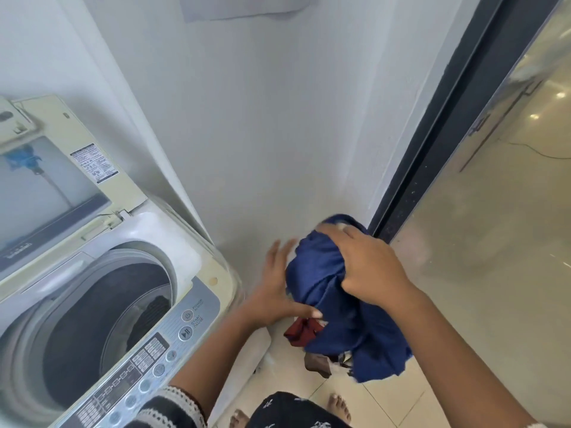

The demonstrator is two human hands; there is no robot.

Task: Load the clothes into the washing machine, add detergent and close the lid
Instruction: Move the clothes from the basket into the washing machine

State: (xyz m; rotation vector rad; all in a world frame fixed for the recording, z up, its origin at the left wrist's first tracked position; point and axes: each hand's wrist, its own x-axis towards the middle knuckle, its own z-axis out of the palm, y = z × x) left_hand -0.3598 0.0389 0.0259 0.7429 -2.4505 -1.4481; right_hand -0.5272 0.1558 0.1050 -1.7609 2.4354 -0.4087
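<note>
The right hand (367, 267) gripped from above with curled fingers; the left hand (278, 285) lay flat alongside, fingers spread straight

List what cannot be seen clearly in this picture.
- Head view: the drum floor is too dark to show any clothes inside.
- The small control panel labels are too small to read.
- The clothes under the blue garment are mostly covered.
- The left hand fingertips are motion-blurred.
</note>
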